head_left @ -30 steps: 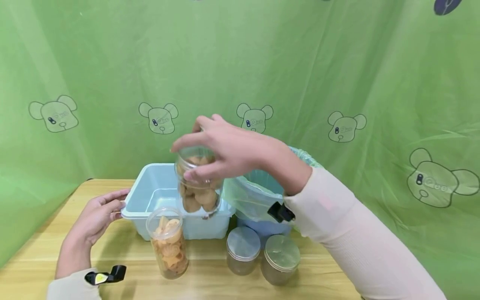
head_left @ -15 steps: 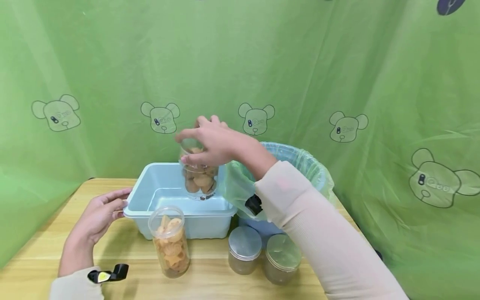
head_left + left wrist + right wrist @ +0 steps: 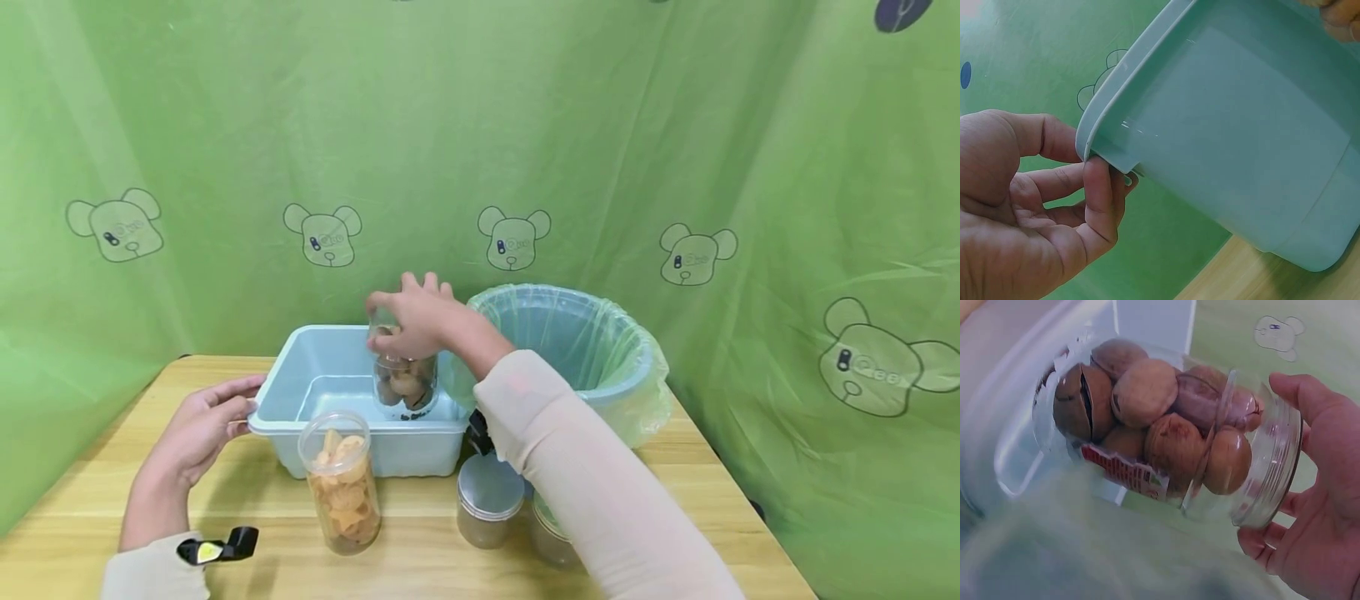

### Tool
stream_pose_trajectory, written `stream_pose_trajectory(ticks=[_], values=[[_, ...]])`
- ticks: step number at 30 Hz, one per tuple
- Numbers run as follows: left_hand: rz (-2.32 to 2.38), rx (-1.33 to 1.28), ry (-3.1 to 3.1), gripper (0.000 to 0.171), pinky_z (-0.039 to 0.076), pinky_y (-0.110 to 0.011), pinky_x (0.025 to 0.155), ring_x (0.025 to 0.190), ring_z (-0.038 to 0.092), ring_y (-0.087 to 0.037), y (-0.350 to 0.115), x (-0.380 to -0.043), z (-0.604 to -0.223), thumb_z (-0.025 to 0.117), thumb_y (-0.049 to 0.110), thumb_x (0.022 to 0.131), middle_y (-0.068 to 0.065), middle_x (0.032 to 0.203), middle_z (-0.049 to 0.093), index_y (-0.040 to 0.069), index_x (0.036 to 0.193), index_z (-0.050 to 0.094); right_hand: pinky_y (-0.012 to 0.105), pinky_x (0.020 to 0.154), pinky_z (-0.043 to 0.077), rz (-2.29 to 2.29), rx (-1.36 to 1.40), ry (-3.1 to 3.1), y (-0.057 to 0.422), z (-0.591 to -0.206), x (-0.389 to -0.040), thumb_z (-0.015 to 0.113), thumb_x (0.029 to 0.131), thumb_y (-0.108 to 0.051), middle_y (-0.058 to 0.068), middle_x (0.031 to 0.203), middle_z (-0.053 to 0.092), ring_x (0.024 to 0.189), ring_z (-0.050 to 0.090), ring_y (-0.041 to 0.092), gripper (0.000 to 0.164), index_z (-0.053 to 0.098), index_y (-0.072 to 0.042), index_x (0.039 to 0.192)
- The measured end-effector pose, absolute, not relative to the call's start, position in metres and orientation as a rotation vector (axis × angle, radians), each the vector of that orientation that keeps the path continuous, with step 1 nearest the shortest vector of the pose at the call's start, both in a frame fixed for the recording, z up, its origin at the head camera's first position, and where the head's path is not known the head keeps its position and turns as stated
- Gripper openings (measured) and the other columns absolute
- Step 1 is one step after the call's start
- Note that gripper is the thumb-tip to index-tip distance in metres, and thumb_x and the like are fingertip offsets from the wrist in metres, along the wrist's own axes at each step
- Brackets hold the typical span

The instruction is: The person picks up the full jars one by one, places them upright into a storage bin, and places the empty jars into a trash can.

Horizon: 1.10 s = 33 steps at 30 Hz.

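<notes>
My right hand (image 3: 426, 323) grips a clear plastic jar (image 3: 405, 385) from above, near its lidded end. In the right wrist view brown round nuts (image 3: 1147, 394) with split shells fill the jar, with a red-and-white packet (image 3: 1125, 470) among them. The jar stands upright inside the light blue basin (image 3: 412, 454), at its right side. My left hand (image 3: 198, 433) pinches the basin's left rim between thumb and fingers, plainly seen in the left wrist view. In front of the basin stands a lidless clear jar (image 3: 347, 504) of orange star-shaped and round snacks.
Right of the basin is a blue bin (image 3: 562, 308) lined with a thin green bag (image 3: 651, 408). Two small lidded jars stand before it: a silver-lidded jar (image 3: 489, 500) and a green-lidded jar (image 3: 551, 533), partly behind my right sleeve. A green curtain (image 3: 420, 125) hangs behind the wooden table (image 3: 420, 542).
My right hand has lowered the jar of nuts into the basin, swinging away from over the bin, whose mouth now shows. My left hand has stayed at the basin's rim.
</notes>
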<state>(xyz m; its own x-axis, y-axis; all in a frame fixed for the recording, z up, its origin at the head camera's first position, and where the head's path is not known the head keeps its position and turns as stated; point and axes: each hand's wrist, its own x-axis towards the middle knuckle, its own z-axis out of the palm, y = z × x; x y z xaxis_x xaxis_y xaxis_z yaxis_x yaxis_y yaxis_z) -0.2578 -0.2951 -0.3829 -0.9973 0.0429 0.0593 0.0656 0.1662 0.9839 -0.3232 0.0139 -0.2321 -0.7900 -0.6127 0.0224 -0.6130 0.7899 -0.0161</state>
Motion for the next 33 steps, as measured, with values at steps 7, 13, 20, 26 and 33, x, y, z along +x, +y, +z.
stream_pose_trajectory(ticks=[7, 13, 20, 26, 33], values=[[-2.007, -0.108, -2.390, 0.055, 0.056, -0.025, 0.084, 0.102, 0.064, -0.007, -0.294, -0.259, -0.383, 0.050, 0.005, 0.104, -0.023, 0.145, 0.046, -0.012, 0.153, 0.032, 0.039, 0.089, 0.032, 0.028, 0.979, -3.002, 0.006, -0.258, -0.327, 0.060, 0.097, -0.057, 0.009, 0.132, 0.044, 0.110, 0.035, 0.028, 0.053, 0.049, -0.039, 0.145], [-2.023, -0.112, -2.368, 0.055, 0.057, -0.025, 0.083, 0.102, 0.064, -0.008, -0.296, -0.260, -0.385, 0.051, 0.005, 0.103, -0.009, 0.134, 0.056, -0.013, 0.152, 0.033, 0.040, 0.090, 0.032, 0.059, 0.973, -3.041, 0.004, -0.280, -0.331, 0.061, 0.097, -0.055, 0.010, 0.134, 0.043, 0.112, 0.035, 0.028, 0.054, 0.049, -0.038, 0.146], [-2.007, -0.105, -2.377, 0.055, 0.057, -0.025, 0.083, 0.102, 0.064, -0.008, -0.296, -0.260, -0.385, 0.051, 0.005, 0.103, -0.011, 0.135, 0.056, -0.013, 0.152, 0.034, 0.043, 0.091, 0.030, 0.058, 0.977, -3.057, 0.004, -0.304, -0.333, 0.060, 0.098, -0.053, 0.010, 0.129, 0.044, 0.111, 0.034, 0.030, 0.047, 0.051, -0.036, 0.140], [-1.988, -0.101, -2.400, 0.054, 0.056, -0.025, 0.084, 0.102, 0.063, -0.007, -0.294, -0.259, -0.385, 0.049, 0.005, 0.104, -0.027, 0.148, 0.044, -0.012, 0.153, 0.033, 0.042, 0.089, 0.030, 0.053, 0.986, -3.086, 0.002, -0.316, -0.330, 0.060, 0.098, -0.053, 0.009, 0.126, 0.043, 0.109, 0.034, 0.029, 0.049, 0.050, -0.035, 0.143], [-1.972, -0.108, -2.406, 0.054, 0.057, -0.025, 0.084, 0.103, 0.063, -0.007, -0.295, -0.259, -0.384, 0.049, 0.006, 0.104, -0.024, 0.146, 0.046, -0.012, 0.153, 0.034, 0.039, 0.086, 0.029, 0.050, 0.988, -3.104, 0.001, -0.320, -0.328, 0.059, 0.098, -0.053, 0.007, 0.122, 0.042, 0.105, 0.034, 0.028, 0.049, 0.050, -0.036, 0.142]])
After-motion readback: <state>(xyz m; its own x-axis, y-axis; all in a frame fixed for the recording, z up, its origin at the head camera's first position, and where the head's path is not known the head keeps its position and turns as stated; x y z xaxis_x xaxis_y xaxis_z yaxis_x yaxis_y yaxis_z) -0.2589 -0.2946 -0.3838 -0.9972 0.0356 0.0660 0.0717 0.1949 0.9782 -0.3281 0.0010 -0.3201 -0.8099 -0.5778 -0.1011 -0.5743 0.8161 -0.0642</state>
